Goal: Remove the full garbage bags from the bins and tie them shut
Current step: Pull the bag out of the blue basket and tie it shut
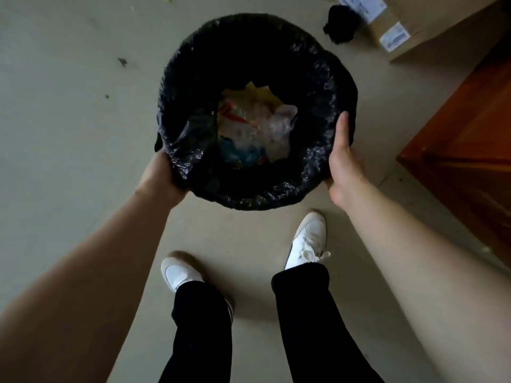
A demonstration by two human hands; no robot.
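both bare forearms reach forward and down from the near corners. the left hand [163,179] is curled closed, fingers hidden in its grip. the right hand [343,164] lies flatter, thumb pointing far, fingers wrapped out of sight.

Lighting dim, flat and diffuse; source direction cannot be told. Bag [257,111] interior near-black, faint glints on its rim. Soft shadows beside the shoes [307,239] on the floor [69,120]. Overall slightly soft; wide-angle stretch toward the edges.

Cardboard box [398,29], wooden furniture [475,128], grey floor [69,120].
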